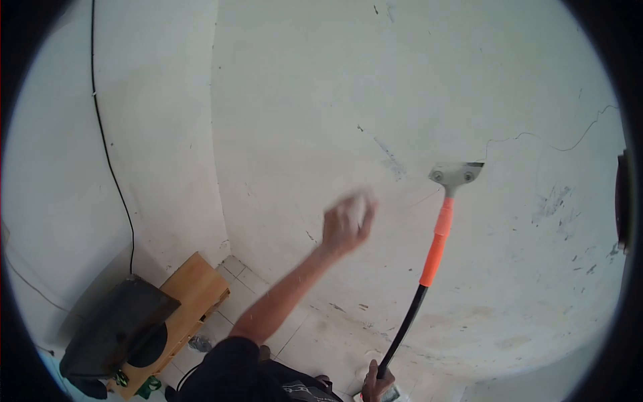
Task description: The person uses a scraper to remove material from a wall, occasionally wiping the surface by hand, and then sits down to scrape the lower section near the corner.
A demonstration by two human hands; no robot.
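My right hand (378, 384), low in the view, is wrapped round the black lower pole of a long-handled scraper (434, 258). The scraper has an orange grip section and a grey head (457, 175) with two screws, and its blade lies over the pale wall (301, 100). Raised in front of the wall, left of the scraper, my left hand (346, 224) is blurred by motion. Its fingers are loosely curved, with a gap between thumb and fingers, and nothing shows in it.
A wooden cabinet (195, 281) with a dark television-like box (117, 328) stands at lower left. A black cable (110, 161) hangs down the left wall. Pale floor tiles (284, 328) lie below. The wall has scuffs and a crack (536, 139); a dark object (623, 201) is at the right edge.
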